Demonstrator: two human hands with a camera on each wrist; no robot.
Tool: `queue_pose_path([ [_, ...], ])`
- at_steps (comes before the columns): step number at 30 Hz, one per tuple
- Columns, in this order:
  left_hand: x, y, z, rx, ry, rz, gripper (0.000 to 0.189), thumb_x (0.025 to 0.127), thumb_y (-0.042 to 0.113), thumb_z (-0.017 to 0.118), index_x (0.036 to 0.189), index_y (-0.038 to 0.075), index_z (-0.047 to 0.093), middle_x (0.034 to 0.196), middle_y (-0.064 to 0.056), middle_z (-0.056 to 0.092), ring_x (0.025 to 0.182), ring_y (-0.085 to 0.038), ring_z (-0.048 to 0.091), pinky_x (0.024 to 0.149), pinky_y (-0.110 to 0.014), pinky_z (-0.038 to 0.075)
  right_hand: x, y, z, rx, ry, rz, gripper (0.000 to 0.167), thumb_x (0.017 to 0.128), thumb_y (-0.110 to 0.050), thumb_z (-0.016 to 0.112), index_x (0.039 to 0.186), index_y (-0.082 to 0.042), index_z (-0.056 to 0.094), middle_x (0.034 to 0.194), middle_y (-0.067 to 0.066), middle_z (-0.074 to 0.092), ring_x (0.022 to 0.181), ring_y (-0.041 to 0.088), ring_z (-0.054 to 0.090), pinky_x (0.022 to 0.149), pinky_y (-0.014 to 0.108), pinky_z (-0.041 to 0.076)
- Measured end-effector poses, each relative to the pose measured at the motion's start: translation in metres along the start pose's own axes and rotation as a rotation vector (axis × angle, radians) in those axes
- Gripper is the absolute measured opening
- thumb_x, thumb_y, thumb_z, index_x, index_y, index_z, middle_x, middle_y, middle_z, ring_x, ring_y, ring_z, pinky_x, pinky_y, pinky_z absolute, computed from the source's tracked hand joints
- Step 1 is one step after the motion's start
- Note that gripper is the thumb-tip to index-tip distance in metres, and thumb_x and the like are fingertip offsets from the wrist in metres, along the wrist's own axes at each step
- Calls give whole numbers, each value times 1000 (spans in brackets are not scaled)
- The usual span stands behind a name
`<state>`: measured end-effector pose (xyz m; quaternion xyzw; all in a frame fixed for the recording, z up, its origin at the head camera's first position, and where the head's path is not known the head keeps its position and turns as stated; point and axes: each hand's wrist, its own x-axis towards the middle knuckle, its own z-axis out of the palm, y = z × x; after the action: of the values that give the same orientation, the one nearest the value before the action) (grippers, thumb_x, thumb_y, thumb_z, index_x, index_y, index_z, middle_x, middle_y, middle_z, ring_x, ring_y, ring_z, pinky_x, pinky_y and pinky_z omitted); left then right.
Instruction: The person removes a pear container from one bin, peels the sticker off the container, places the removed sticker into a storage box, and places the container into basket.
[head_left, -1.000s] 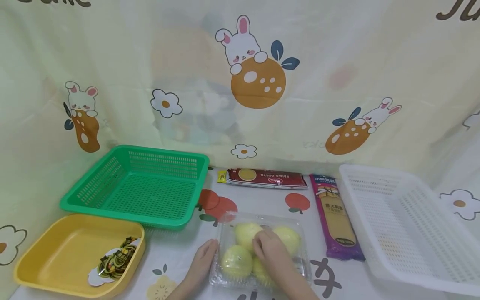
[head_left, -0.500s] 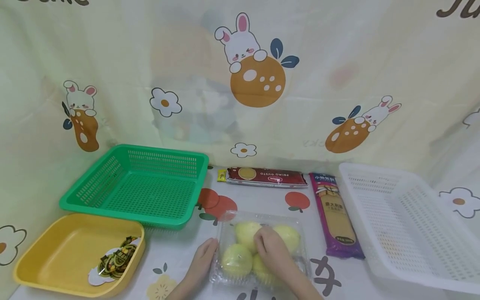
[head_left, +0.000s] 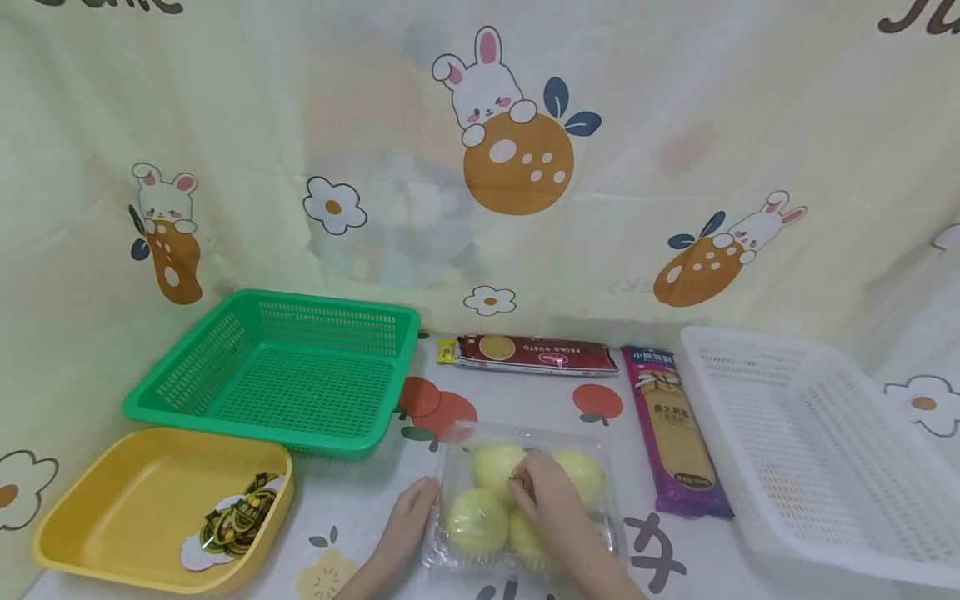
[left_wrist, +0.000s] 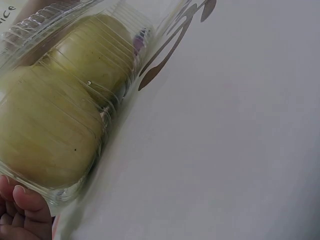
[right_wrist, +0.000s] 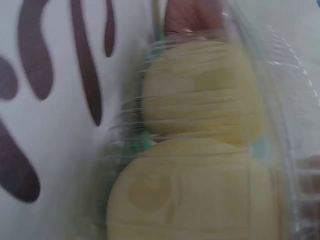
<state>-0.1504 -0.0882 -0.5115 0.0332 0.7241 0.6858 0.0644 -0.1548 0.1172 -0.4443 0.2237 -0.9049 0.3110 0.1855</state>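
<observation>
A clear plastic box (head_left: 447,467) of several round yellow-green fruits (head_left: 477,521) sits on the table at the front middle. My left hand (head_left: 408,518) rests along the box's left wall; in the left wrist view its fingertips (left_wrist: 32,201) lie at the box's lower corner. Over the middle of the fruits is my right hand (head_left: 551,500), fingers bent and thumb close to them, with a small dark spot at the fingertips. I cannot tell whether it pinches anything. The right wrist view shows two fruits (right_wrist: 195,185) behind the ribbed plastic wall.
A green basket (head_left: 300,433) stands at the back left, behind a yellow tub (head_left: 112,517) holding printed cutouts (head_left: 232,525). A red packet (head_left: 540,354) lies at the back, with a small yellow one (head_left: 446,351) beside it. At right are a purple pasta packet (head_left: 678,442) and a white basket (head_left: 780,500).
The right hand has turned slightly over the fruits, and its thumb and fingertips now show apart around a dark spot. The left hand stays at the box's side.
</observation>
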Motion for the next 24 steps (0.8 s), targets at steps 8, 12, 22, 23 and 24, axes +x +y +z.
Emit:
queue_pose_path([
  [8,2,-5,0,-22,-19,-26,34,99,25,31,97,0,54,85,-4,52,83,-19,46,78,-33,40,-3,-6,0,-87,91,-75,24,65,5,64,64,-13,48,64,-10,40,57,5,39,50,17,39],
  [12,2,-4,0,-13,-21,-30,35,99,26,30,99,0,54,87,-4,53,84,-19,47,79,-34,40,-1,-4,-1,-21,57,6,22,67,5,61,65,-12,48,62,-11,38,55,3,38,48,17,37],
  [22,1,0,1,22,4,-15,35,98,26,32,97,-1,54,86,-5,53,85,-19,46,81,-35,39,2,1,-2,19,-7,87,15,71,3,59,69,-10,52,62,-10,41,55,4,40,49,19,39],
  [23,1,-1,1,22,5,-13,35,99,26,32,97,-1,54,86,-5,53,85,-19,46,80,-35,39,2,2,-2,19,-9,93,15,71,2,59,69,-10,52,62,-10,41,55,4,40,49,19,39],
  [24,1,-1,1,21,4,-12,35,99,26,32,97,-1,54,86,-5,53,85,-19,46,80,-35,39,2,2,-2,18,-12,97,15,71,2,59,69,-11,52,62,-10,41,55,4,40,50,19,39],
])
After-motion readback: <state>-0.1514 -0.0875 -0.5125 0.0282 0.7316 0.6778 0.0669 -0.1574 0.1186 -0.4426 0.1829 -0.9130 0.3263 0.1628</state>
